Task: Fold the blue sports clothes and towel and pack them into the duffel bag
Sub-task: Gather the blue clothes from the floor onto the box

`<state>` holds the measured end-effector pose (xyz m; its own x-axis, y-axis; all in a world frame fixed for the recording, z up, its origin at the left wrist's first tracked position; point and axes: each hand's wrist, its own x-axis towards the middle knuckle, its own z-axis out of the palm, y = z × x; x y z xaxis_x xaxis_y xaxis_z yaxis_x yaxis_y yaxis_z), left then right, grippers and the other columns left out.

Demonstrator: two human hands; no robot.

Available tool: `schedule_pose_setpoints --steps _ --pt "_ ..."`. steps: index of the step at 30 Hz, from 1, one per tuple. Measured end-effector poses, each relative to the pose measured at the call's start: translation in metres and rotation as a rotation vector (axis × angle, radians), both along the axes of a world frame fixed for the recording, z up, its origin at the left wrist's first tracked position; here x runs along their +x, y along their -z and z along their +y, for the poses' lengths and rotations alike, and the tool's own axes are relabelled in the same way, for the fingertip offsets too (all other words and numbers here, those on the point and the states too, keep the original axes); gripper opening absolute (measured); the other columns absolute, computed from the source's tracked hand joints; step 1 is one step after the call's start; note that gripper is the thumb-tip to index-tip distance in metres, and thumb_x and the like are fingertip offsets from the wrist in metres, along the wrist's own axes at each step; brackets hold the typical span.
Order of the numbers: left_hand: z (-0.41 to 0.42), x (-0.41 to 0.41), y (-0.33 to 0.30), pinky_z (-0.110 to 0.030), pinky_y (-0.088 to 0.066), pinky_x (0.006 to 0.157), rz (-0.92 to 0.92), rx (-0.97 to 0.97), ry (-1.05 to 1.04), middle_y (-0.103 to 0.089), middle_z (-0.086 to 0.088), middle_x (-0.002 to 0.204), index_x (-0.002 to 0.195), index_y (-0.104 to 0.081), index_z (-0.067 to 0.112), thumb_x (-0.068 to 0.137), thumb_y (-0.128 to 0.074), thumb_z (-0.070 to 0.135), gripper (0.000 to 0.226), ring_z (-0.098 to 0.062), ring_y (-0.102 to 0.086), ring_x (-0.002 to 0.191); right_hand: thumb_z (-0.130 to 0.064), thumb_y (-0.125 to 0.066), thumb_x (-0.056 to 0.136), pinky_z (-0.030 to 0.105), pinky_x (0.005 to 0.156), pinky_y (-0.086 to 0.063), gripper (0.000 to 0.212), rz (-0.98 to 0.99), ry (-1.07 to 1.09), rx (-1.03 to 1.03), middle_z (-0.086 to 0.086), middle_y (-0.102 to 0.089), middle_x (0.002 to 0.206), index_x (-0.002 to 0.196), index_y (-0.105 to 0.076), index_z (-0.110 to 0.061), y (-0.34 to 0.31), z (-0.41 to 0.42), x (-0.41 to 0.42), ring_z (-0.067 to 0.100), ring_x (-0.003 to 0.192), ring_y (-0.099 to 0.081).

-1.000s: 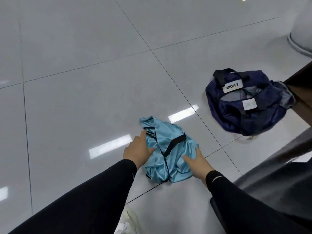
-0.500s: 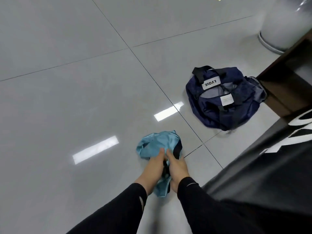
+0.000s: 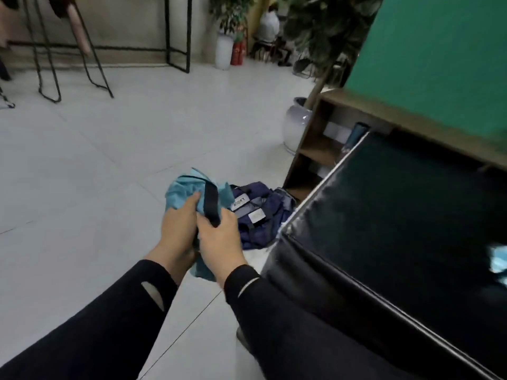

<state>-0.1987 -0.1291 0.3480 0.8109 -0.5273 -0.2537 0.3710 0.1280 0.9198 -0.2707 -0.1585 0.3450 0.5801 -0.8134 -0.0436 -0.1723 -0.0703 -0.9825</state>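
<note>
A light blue sports garment (image 3: 182,192) with a black band is bunched up and held off the floor between both hands. My left hand (image 3: 178,231) grips its left side, thumb pressed into the cloth. My right hand (image 3: 219,242) clasps the lower right part by the black band. Just beyond the garment, the navy duffel bag (image 3: 260,215) lies slumped on the grey tiled floor, with white labels on top. Another light blue cloth (image 3: 498,259) lies on the black surface at the right edge, blurred.
A black padded bench (image 3: 397,229) fills the right side. Behind the bag stands a brown wooden shelf unit (image 3: 315,149) with a white plant pot (image 3: 295,124) beside it. Black metal stool legs (image 3: 49,64) stand far left. A person sits in the distance.
The garment has been gathered from the floor and lifted in both hands. The view has tilted up, bringing the room, the shelf and the bench into sight.
</note>
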Motion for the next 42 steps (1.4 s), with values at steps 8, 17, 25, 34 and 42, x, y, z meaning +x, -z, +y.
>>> schedule_pose_setpoints --steps 8,17,25,34,42 --pt "-0.030 -0.209 -0.175 -0.032 -0.045 0.072 -0.510 -0.045 0.228 -0.066 -0.008 0.094 0.104 -0.063 0.016 0.104 -0.033 0.057 0.051 -0.021 -0.062 0.083 -0.069 -0.066 0.076 0.045 0.098 -0.056 0.055 -0.440 0.228 0.128 -0.010 -0.075 0.109 0.115 -0.069 -0.030 -0.162 -0.030 -0.184 0.015 0.106 -0.070" --pt "-0.083 -0.435 -0.216 -0.013 -0.040 0.072 -0.867 -0.123 0.902 -0.066 0.019 0.091 0.090 -0.065 0.035 0.102 -0.037 0.057 0.037 0.002 -0.058 0.084 -0.015 -0.066 0.087 0.039 0.075 -0.056 0.014 -0.432 0.730 -0.350 0.007 -0.075 0.088 0.099 -0.073 -0.018 -0.244 -0.095 -0.507 0.023 0.077 -0.068" --pt "-0.145 -0.479 -0.156 -0.024 -0.048 0.076 -0.996 0.120 0.920 -0.046 0.003 0.150 0.154 -0.032 0.033 0.099 -0.055 0.046 0.060 -0.005 -0.059 0.094 -0.060 -0.070 0.085 0.040 0.104 -0.044 0.070 0.777 0.703 -0.585 0.006 -0.049 0.142 0.137 -0.048 -0.020 -0.255 -0.175 -0.706 0.030 0.128 -0.049" --pt "-0.172 -0.511 -0.082 -0.047 -0.001 0.124 -1.261 0.477 1.102 -0.032 0.002 0.163 0.159 -0.012 0.038 0.086 -0.033 0.080 0.086 -0.019 -0.024 0.152 -0.065 -0.045 0.096 0.036 0.120 -0.025 0.074 0.614 0.652 -0.553 -0.006 -0.022 0.164 0.157 -0.025 -0.028 -0.169 -0.177 -0.739 0.014 0.150 -0.024" --pt "-0.187 -0.628 -0.070 -0.053 -0.007 0.123 -1.485 0.419 1.316 -0.037 -0.002 0.158 0.154 -0.034 0.024 0.106 -0.035 0.032 0.049 -0.026 -0.022 0.151 -0.071 -0.027 0.096 0.055 0.123 -0.017 0.072 0.857 0.501 -0.524 -0.008 -0.024 0.164 0.159 -0.018 -0.037 -0.174 -0.209 -0.759 0.017 0.153 -0.017"
